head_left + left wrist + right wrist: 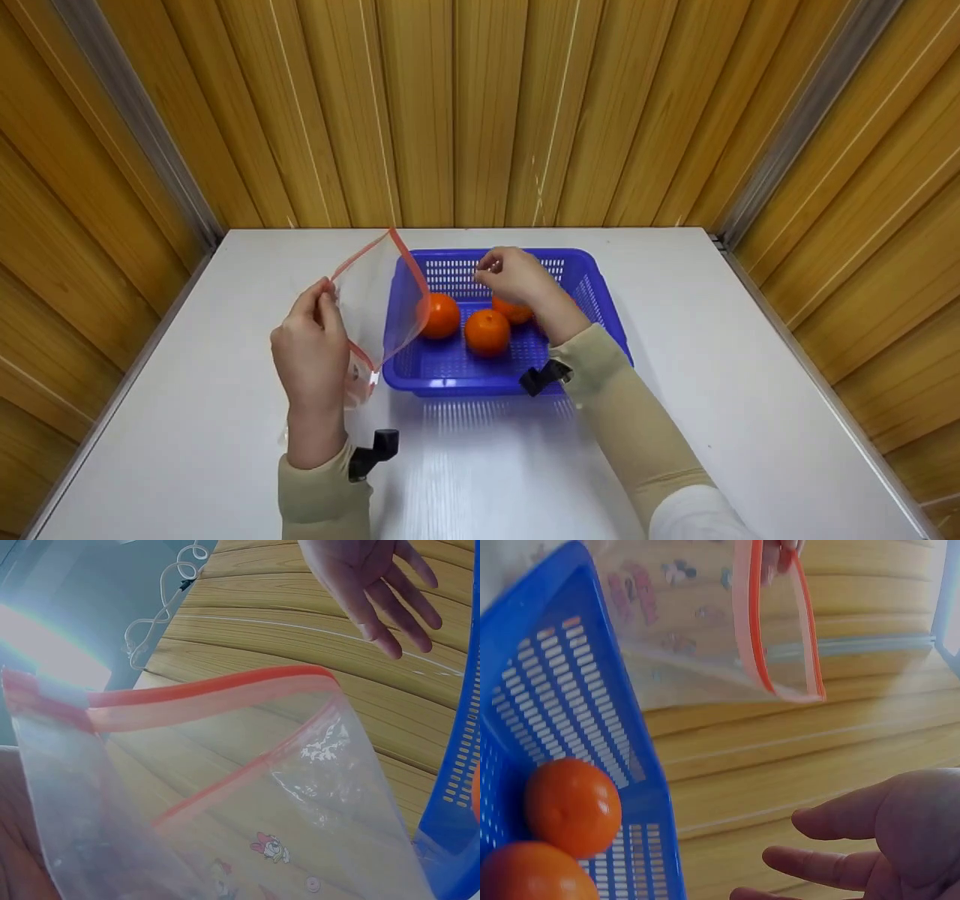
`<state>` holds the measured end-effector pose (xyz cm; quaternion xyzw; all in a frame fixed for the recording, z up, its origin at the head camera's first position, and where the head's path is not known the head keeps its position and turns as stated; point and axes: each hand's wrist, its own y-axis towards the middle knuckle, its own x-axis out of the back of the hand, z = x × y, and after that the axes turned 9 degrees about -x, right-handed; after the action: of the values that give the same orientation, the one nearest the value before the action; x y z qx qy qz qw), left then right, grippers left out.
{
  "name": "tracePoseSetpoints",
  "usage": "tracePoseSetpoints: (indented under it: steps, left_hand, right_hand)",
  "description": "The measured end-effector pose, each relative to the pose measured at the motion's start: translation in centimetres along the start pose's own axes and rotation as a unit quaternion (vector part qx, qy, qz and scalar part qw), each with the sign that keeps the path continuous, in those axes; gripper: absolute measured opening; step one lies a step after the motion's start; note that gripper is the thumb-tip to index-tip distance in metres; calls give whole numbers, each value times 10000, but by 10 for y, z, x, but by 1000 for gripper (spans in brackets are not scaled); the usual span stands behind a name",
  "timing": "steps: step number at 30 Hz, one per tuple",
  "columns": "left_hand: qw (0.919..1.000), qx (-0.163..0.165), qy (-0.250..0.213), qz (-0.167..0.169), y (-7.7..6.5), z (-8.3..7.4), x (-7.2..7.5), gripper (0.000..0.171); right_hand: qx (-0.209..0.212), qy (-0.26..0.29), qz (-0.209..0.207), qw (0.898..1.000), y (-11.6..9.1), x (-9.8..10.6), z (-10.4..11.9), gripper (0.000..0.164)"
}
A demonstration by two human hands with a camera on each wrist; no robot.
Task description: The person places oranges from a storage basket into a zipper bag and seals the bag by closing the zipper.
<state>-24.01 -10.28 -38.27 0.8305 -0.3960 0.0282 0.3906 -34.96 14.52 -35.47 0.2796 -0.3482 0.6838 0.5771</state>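
Observation:
My left hand [309,358] pinches the rim of a clear zip bag [371,296] with red edging and a white slider. The bag's mouth gapes open, and small cartoon prints show on its side in the left wrist view. My right hand [516,276] is raised over the blue plastic basket [506,384], its fingers loosely bent and nothing held. Several oranges lie in the basket: one orange [439,316] partly behind the bag's edge, a front orange [487,332], and another [510,309] partly covered by my right hand. More orange colour shows beside the right wrist.
The basket stands on a white table [187,360], its left rim overlapped by the bag. Wood-patterned panels [480,112] enclose the back and both sides. A coiled pale cable [161,607] hangs in the left wrist view's background.

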Motion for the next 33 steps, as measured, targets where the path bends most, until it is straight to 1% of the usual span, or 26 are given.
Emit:
tracePoseSetpoints:
  steps: [5,11,14,18,20,22,24,27,33]
  left_hand:
    - [9999,92,-17,78,0,-1,1,28]
    - [9997,167,-58,142,1,-2,2,28]
    - [9997,179,-66,149,1,-2,3,29]
    - [9996,203,-100,174,1,-2,2,29]
    - [9995,198,-131,185,1,-1,2,29]
    - [9996,158,-142,171,1,-1,1,29]
    - [9997,112,-124,149,1,-1,1,28]
    - [9998,86,-92,135,1,0,0,28]
    - [9997,135,-98,150,1,1,0,28]
  right_hand:
    - [-129,-259,121,9995,16,12,-15,35]
    - [-514,-603,278,9965,32,22,-32,43]
    - [-714,-719,383,9941,38,25,-39,48]
    - [-895,-894,404,9911,46,25,-51,54]
    - [-1014,-896,417,9899,49,25,-58,56]
    - [-1219,-794,474,9882,51,25,-64,58]
    - [-1423,-701,551,9858,53,25,-68,59]
    - [-1662,-722,647,9813,55,24,-73,59]
    - [-1927,-1103,789,9718,58,20,-80,51]
